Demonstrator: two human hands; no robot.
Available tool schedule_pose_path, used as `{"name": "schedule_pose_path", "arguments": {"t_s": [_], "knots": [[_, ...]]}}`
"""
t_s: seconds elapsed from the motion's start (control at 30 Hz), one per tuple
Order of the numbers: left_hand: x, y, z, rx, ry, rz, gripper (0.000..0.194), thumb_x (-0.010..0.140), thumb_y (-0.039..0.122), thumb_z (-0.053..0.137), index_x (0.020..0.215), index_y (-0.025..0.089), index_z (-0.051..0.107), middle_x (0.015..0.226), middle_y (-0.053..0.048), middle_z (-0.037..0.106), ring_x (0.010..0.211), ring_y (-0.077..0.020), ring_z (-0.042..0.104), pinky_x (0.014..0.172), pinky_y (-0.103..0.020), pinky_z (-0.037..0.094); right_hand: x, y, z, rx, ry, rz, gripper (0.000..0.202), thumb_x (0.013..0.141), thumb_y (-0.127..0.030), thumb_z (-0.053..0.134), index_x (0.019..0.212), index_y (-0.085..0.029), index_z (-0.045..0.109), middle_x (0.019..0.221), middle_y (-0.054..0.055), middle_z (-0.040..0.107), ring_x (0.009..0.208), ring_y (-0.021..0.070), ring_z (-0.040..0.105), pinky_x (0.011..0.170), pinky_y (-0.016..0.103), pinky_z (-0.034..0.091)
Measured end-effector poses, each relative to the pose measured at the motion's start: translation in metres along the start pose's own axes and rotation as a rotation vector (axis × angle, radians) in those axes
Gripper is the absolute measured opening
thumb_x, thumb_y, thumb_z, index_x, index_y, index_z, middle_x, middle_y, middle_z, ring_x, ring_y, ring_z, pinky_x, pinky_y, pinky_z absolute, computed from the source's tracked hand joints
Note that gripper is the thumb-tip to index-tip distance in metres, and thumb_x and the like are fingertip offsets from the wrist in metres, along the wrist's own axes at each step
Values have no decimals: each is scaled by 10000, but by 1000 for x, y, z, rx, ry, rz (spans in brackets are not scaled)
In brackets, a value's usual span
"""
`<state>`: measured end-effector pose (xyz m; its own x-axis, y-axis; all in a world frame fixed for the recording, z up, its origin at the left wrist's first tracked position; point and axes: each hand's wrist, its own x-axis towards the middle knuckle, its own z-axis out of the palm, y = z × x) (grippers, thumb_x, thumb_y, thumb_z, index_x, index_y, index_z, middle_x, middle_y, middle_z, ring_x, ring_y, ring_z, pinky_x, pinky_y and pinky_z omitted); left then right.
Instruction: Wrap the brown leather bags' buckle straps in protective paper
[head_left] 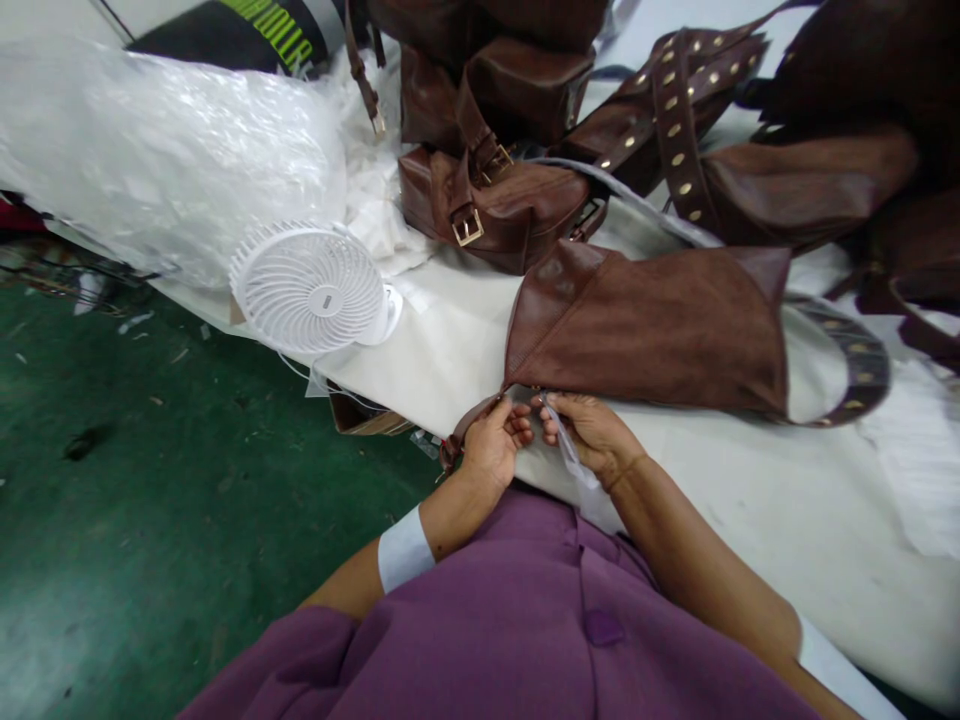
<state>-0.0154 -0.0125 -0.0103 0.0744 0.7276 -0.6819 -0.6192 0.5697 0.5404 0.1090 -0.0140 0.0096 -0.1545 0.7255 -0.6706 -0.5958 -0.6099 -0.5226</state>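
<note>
A brown suede and leather handbag [660, 325] lies on its side on the white table, close to its front edge. At its near left corner, my left hand [495, 440] is closed with thumb and fingers on a short brown leather strap [480, 410], whose end hangs by the table edge. My right hand [589, 430] is just beside it, below the bag's lower edge. Its thumb and fingers pinch a strip of clear plastic [570, 450] that trails down toward my body. Small metal hardware at the corner is too small to make out.
A white fan [315, 290] stands left, its cable over the table edge. Behind it is a heap of clear plastic wrap [172, 150]. Several brown bags with buckles [495, 205] and a studded strap [679, 150] crowd the back. White paper [922, 450] lies right.
</note>
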Motion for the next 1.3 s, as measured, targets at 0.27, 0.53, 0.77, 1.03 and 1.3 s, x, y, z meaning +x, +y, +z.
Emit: {"name": "schedule_pose_path", "arguments": {"t_s": [0.27,0.53,0.77,1.03,1.3], "knots": [[-3,6,7,-27,46,58,257,527,117,709,698,150,520,602,30,527,510,-76,480,449,-204,289,0,2,-3,-1,-10,-12,86,776,-143,588,768,-88,653,533,-7,538,395,69,473,389,190,433],[-2,21,4,48,-52,-47,374,508,100,710,851,157,573,604,29,535,497,-83,470,458,-218,303,-2,1,-7,-62,-81,-84,196,653,-210,716,810,-106,664,583,-13,559,439,62,479,436,193,431],[-6,23,4,88,-85,84,405,508,108,717,873,160,551,646,25,564,578,-108,543,586,-264,434,2,6,-4,-357,127,-277,188,621,-280,698,687,-120,623,518,-11,566,411,72,469,391,182,344],[-10,21,7,68,-68,187,425,520,96,725,894,156,533,660,27,569,602,-105,551,623,-269,451,5,12,-12,-775,289,-379,321,723,-462,619,703,-142,631,498,23,613,404,120,497,387,212,348],[-14,18,10,28,-112,227,487,549,90,725,970,177,497,642,42,563,619,-119,581,675,-286,472,5,17,-8,-911,409,-536,261,760,-406,592,666,-165,631,492,11,608,444,150,560,465,238,388]]}}
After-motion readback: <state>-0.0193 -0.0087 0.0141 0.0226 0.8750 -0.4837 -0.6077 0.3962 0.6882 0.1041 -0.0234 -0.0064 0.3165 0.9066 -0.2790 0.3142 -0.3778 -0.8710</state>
